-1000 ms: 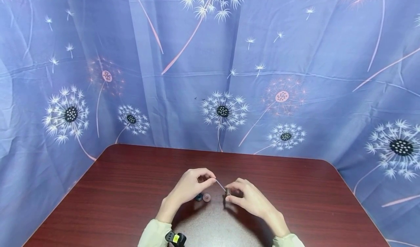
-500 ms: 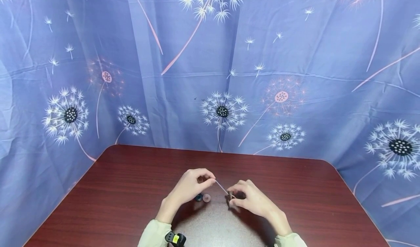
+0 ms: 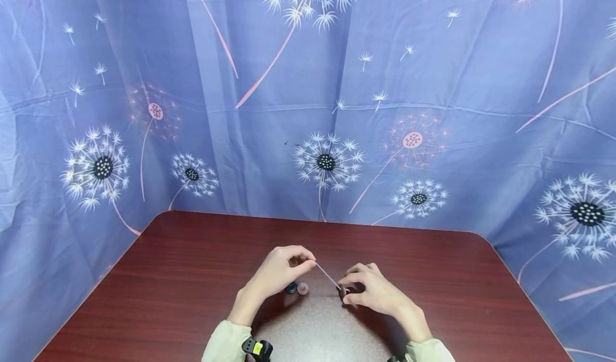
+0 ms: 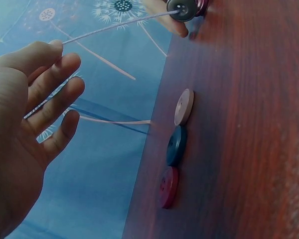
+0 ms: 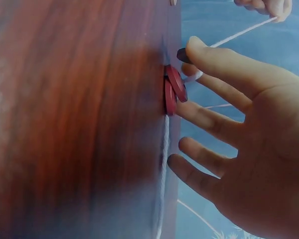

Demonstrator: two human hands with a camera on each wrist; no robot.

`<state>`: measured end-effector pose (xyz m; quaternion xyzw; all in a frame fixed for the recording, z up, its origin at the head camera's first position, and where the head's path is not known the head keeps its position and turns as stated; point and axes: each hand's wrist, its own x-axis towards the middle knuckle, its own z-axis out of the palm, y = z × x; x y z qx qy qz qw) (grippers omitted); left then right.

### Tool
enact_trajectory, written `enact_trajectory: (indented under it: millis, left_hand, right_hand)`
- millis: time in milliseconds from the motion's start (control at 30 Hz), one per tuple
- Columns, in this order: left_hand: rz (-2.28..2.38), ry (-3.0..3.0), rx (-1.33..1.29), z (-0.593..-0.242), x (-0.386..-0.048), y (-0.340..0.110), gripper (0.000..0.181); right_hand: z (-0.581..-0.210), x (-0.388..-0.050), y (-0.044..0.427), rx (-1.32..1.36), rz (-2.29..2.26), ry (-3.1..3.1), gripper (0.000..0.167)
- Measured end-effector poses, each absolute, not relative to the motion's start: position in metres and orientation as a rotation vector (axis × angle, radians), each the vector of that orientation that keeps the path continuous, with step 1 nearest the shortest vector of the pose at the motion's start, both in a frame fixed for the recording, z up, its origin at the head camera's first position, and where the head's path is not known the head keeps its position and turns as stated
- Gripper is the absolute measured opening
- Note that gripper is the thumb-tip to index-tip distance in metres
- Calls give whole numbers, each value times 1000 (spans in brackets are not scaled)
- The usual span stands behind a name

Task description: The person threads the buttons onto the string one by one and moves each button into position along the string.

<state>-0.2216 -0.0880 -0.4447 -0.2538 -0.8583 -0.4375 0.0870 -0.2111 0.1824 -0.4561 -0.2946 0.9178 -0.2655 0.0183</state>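
My left hand (image 3: pixel 276 272) pinches the end of a white cord (image 4: pixel 119 24) between thumb and index finger, above the table. Taut, the cord slants down to a dark button (image 4: pixel 182 9), which my right hand (image 3: pixel 377 291) pinches by its edges. In the right wrist view the cord (image 5: pixel 244 32) passes behind the right thumb, and two red buttons (image 5: pixel 176 83) lean together beside the fingers. More cord (image 5: pixel 164 174) trails along the table from them. The other fingers of my right hand (image 5: pixel 259 119) are spread.
Three loose buttons lie in a row near the left hand: a pale pink one (image 4: pixel 184 107), a dark teal one (image 4: pixel 176 145) and a red one (image 4: pixel 168 187). A patterned blue cloth (image 3: pixel 269 164) hangs behind the brown table (image 3: pixel 192 276).
My right hand has moved a little to the right with the dark button, and the stretch of cord between the hands is longer. The left hand has stayed in place.
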Motion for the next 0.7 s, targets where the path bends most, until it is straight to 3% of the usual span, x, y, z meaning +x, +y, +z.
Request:
enact_trajectory:
  millis: [700]
  left_hand:
    - [-1310,-2566,-771,-442,-220,-87,4]
  right_hand:
    - [-455,-212,184,-951,-765,2852,36]
